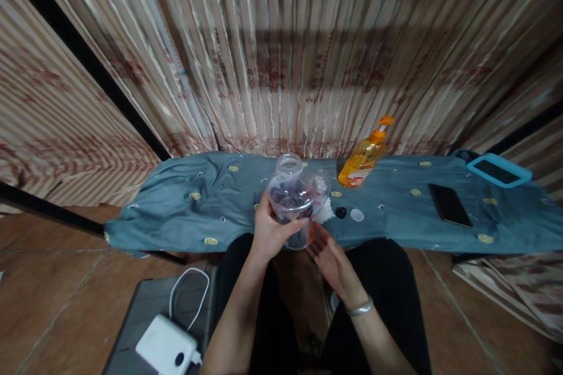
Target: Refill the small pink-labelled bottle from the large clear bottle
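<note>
My left hand (273, 234) curls around a clear plastic container (292, 196) at the near edge of the cloth-covered counter (171, 205); my right hand (328, 255), fingers extended, is beside its base, contact unclear. Striped curtains (281, 64) hang behind; brown tiles (57, 281) lie below.

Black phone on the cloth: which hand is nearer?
Right. The right hand is left of the black phone, beside the clear container; the left hand, gripping that container, is farther left.

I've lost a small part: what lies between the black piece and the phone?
The head view shows a pale disc near the black piece, then cloth up to the phone.
</note>
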The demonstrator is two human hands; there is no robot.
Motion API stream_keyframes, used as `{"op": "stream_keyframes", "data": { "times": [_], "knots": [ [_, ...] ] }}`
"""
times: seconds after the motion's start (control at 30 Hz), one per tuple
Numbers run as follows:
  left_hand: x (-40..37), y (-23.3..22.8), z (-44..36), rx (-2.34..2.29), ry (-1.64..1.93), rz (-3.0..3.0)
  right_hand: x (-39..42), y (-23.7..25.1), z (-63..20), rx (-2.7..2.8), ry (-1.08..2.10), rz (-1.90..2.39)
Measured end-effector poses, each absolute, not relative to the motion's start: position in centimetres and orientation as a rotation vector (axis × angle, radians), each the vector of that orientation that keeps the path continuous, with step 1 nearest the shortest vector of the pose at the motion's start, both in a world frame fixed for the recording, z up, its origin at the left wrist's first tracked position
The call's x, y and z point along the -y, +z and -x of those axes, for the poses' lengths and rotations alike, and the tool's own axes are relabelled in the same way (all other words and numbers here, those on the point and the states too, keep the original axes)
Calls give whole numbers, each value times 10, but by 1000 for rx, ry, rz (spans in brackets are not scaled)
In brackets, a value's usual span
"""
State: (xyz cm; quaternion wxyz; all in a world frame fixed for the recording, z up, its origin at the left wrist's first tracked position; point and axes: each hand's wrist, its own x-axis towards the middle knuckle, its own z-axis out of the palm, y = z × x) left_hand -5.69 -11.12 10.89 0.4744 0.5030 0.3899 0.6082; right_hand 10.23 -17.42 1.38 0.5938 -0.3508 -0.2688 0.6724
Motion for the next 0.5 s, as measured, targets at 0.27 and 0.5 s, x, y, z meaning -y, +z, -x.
{"op": "stream_keyframes", "data": {
  "times": [0.27,0.5],
  "knots": [
    [132,116,7,-627,1192,-1123,196,25,-117,253,1746,637],
    [134,115,-17,-559,1054,-1267,207,30,-148,102,1673,678]
  ]
}}
